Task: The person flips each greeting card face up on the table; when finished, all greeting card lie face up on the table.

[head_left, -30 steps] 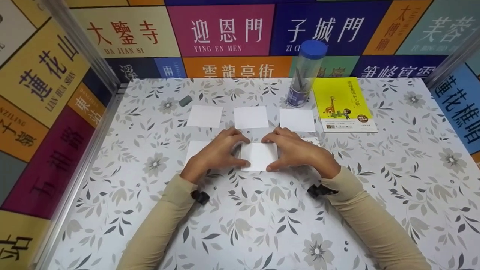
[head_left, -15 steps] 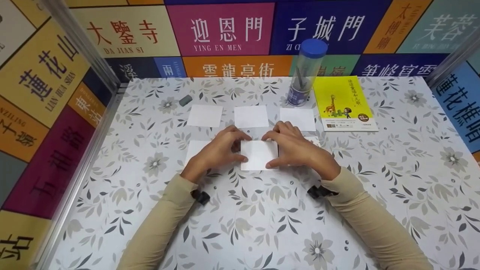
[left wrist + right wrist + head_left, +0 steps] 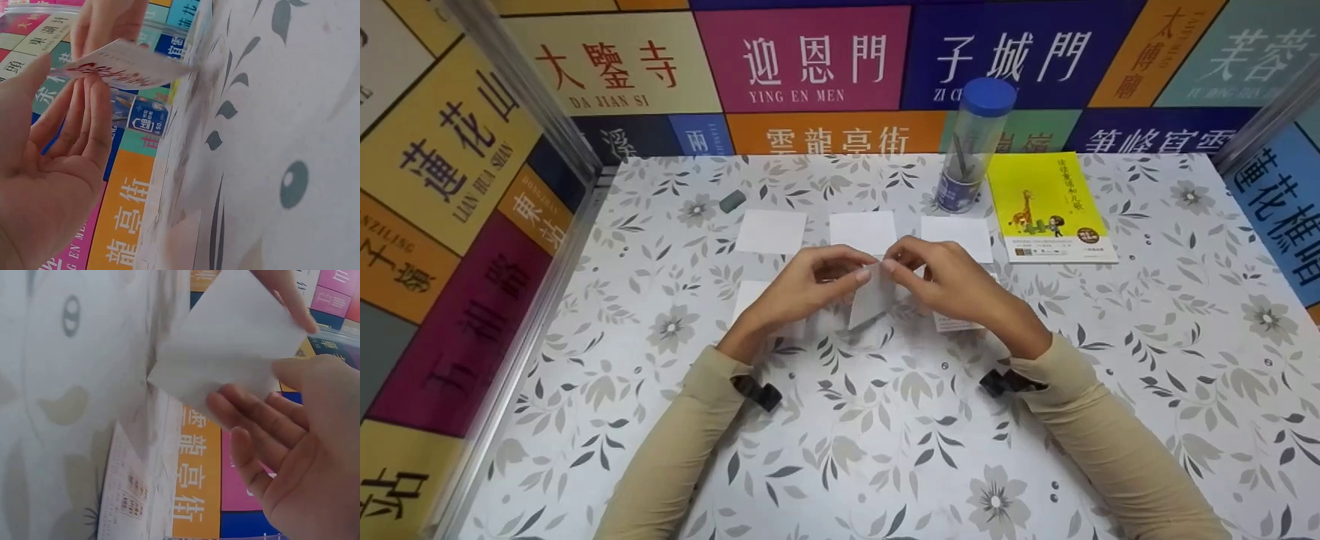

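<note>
A white paper card [image 3: 871, 298] is tilted up off the table between both hands, pinched near its upper edge. My left hand [image 3: 810, 285] holds it from the left with thumb and fingers. From the right, the thumb and fingers of my right hand [image 3: 960, 281] grip it too. Red printing shows on one face of the card [image 3: 126, 67] in the left wrist view; the face of the card [image 3: 225, 337] in the right wrist view is blank. A printed card [image 3: 958, 322] lies partly hidden beneath my right hand, and a white card [image 3: 748, 296] beneath my left.
Three white cards, left [image 3: 771, 231], middle [image 3: 862, 231] and right [image 3: 956, 238], lie in a row behind the hands. Further back stand a blue-capped clear tube [image 3: 964, 150] and a flat yellow book [image 3: 1050, 206]. A small grey-green piece [image 3: 731, 200] lies back left.
The card lay flat with a hand at each side; now it is lifted and tilted upright. Both hands have closed in on its top edge, uncovering more of the printed card at right.
</note>
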Tool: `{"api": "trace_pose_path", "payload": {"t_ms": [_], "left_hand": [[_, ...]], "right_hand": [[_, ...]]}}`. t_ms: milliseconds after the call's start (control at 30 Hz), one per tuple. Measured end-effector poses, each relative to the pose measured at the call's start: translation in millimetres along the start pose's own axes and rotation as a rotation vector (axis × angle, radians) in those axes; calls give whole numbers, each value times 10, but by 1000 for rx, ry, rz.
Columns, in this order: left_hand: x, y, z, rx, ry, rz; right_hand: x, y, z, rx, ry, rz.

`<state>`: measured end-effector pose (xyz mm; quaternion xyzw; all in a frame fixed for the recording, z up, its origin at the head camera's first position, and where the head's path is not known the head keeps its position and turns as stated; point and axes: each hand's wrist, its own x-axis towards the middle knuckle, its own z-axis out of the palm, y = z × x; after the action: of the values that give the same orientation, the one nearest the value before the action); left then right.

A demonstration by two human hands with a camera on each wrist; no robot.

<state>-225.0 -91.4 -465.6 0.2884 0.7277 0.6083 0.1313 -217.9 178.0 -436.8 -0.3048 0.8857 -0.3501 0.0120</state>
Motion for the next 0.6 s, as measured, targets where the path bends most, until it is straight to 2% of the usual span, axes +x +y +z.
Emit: {"api": "trace_pose_path", "payload": {"t_ms": [133,233,300,467,600], "left_hand": [[4,-12,8,-30,4,19],[10,-23,22,-33,14,15],[17,-29,33,-14,47,22],[26,-26,42,69,184,52],[24,-18,41,148,215,47]], "right_hand": [[-2,12,-40,63,66,-26],[-3,20,-43,104,68,-29],[-5,20,-39,120,51,-35],[-11,12,-21,134,-1,-78],[-1,21,3,132,-24,-125]]}}
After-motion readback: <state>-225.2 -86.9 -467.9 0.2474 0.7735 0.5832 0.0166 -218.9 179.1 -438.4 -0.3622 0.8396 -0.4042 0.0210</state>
